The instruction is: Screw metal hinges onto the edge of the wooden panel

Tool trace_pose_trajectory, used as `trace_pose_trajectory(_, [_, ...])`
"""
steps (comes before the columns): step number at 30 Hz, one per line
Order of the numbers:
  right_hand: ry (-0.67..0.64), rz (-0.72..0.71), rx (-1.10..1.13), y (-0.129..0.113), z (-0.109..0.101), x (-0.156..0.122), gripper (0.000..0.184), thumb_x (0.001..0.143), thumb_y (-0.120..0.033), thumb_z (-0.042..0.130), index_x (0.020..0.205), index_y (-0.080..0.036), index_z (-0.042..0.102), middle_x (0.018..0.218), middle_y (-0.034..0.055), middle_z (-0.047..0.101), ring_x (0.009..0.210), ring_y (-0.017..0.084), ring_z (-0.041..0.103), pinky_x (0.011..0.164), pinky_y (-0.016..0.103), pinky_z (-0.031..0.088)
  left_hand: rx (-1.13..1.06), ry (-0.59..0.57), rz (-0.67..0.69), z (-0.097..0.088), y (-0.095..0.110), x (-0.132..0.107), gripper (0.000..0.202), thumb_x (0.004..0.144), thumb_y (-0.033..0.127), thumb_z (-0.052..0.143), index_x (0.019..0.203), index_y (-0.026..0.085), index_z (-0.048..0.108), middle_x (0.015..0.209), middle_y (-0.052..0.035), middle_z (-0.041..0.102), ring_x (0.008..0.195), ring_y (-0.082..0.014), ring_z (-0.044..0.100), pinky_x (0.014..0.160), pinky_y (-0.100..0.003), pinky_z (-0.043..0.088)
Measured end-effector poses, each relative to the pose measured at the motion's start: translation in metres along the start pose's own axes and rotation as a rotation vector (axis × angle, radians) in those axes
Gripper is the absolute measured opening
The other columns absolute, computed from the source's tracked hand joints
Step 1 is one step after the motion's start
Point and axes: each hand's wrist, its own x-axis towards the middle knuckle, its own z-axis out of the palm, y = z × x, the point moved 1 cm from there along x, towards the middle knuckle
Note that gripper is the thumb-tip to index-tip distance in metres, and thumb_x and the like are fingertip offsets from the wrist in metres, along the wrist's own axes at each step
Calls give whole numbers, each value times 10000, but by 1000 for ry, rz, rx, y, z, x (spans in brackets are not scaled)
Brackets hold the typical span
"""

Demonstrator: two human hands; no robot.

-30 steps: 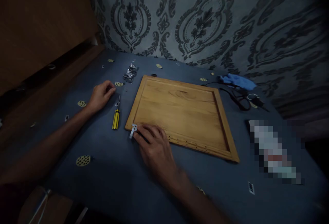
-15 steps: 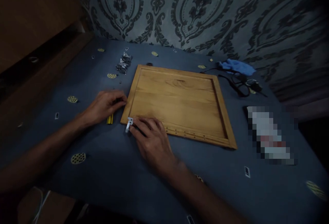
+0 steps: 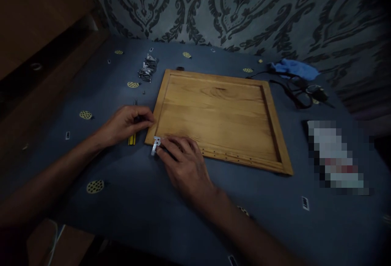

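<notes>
A framed wooden panel (image 3: 214, 111), like a cabinet door, lies flat with a row of small holes along its near edge. My right hand (image 3: 186, 168) pinches a silvery metal hinge (image 3: 155, 143) at the panel's near left corner, the hinge jutting past the edge. At the panel's left side, my left hand (image 3: 124, 125) has thumb and forefinger closed together; anything between them is too small to make out. Partly beneath that hand lies a screwdriver (image 3: 132, 139) with a yellow and black handle, its metal tip showing beyond the knuckles.
More metal hinges (image 3: 148, 68) are heaped behind the left hand, with a tiny screw (image 3: 143, 92) nearer. At back right are a blue cloth (image 3: 295, 69) and dark-framed glasses (image 3: 293, 95). A blurred-out item (image 3: 336, 156) lies right of the panel. A patterned wall closes the back.
The view has shifted slightly, so the panel and right-hand items appear farther right. Both hands keep nearly the same places at the panel, and the hinge stays at its corner.
</notes>
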Motion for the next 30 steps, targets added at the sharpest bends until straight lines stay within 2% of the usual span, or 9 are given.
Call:
trace_pose_trajectory(5, [-49,6,13,1,0,-1,264,1021,-119,624,1239,-208,744,1310,77,772,1245,253,624,1054,433,461,14,40,-57,-2,-8,2,270,856,454,673,862,194,747,779,-23,732,708,-185,626,648,-282,470])
trace_pose_trajectory(9, [-54,18,24,0,-1,-3,285,1000,-114,650,1251,-208,745,1318,81,767,1248,264,621,1071,450,458,-3,16,-39,-2,-6,1,236,871,419,659,890,203,755,820,-27,743,762,-195,661,690,-290,502])
trace_pose_trajectory(16, [-41,16,-8,-1,-5,0,289,1059,-125,526,1221,-189,757,1303,66,783,1218,256,633,1053,440,477,-45,-9,-19,-4,-1,-2,205,875,386,668,918,222,782,864,-27,765,790,-203,695,724,-306,537])
trace_pose_trajectory(19, [-32,10,-13,-1,-4,0,285,1063,-129,525,1218,-185,757,1298,72,783,1212,256,635,1043,440,477,-80,-31,-49,-4,2,-3,190,856,391,686,900,232,782,833,-22,769,754,-203,691,695,-306,544])
trace_pose_trajectory(22, [-41,17,5,-1,-4,-1,272,1061,-139,546,1231,-179,754,1318,84,774,1224,262,627,1044,450,475,-95,-62,-60,-4,8,-4,210,855,415,695,907,233,786,836,-21,775,773,-208,703,724,-314,570])
trace_pose_trajectory(25, [-35,11,-12,-1,-4,-1,277,1076,-147,521,1225,-185,752,1333,61,771,1224,257,632,1057,435,469,-84,-99,-32,-2,12,-6,218,872,426,704,903,228,791,852,-25,770,789,-207,717,727,-313,577])
trace_pose_trajectory(30, [-15,14,-15,-2,-3,0,280,1085,-153,507,1216,-179,753,1302,56,782,1221,258,627,1060,436,460,-97,-146,33,-1,14,-7,143,891,343,708,884,227,791,847,-20,770,781,-191,724,699,-292,559])
